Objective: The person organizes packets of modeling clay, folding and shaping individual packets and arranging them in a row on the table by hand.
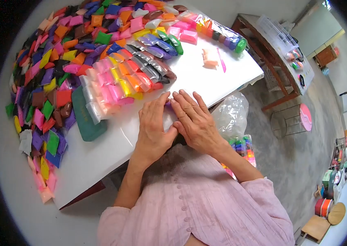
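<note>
My left hand and my right hand are close together at the near edge of the white table, thumbs almost meeting. Both have their fingers stretched out, the right ones slightly spread. A bit of purple shows between the fingertips; my hands hide most of it, and I cannot tell its full shape. Just beyond my left hand lie overlapping rows of small clear packets in peach, pink, yellow, orange, red, brown, black and purple. Left of them is a dark green case.
A large heap of coloured packets covers the far left. At the back lie a long clear bag of coloured pieces, a peach packet and a pink stick. A clear plastic bag hangs right of my hands. A stool stands beyond.
</note>
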Demonstrator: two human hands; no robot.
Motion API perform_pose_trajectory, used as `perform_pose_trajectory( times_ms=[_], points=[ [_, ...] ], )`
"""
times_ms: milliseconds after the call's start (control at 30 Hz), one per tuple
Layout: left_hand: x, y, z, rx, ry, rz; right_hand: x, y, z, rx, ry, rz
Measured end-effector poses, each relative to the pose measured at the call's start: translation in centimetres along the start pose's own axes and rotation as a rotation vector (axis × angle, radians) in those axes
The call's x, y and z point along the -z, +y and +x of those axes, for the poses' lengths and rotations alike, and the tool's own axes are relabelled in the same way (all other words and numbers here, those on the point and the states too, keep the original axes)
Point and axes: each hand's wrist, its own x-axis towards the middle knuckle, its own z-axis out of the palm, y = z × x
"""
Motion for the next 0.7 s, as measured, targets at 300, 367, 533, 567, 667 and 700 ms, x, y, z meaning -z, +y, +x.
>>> perform_pose_trajectory(
  times_ms=[300, 367, 533, 567, 667, 700],
  points=[
    [0.0, -0.8, 0.2, -0.025, 0.012, 0.07, -0.5, 1.0, -0.2, 0.049, 0.038, 0.043],
    [-0.1, -1.0, 0.6, -0.006, 0.007, 0.064, -0.6, 1.7, 0.0, 0.073, 0.049, 0.06],
    [-0.8, -0.6, 0.5, -0.029, 0.034, 0.102, -0.1, 2.5, -0.3, 0.023, 0.141, 0.18],
    [-0.9, -0.6, 0.4, -0.038, 0.041, 0.108, -0.1, 2.4, -0.7, -0.032, 0.209, 0.18],
    [-0.9, -0.6, 0.4, -0.089, 0.074, 0.124, 0.1, 1.6, -1.6, -0.143, 0.352, 0.031],
    [-0.9, -0.6, 0.5, -0.108, 0.089, 0.129, 0.1, 1.6, -1.9, -0.151, 0.334, -0.01]
  ],
)
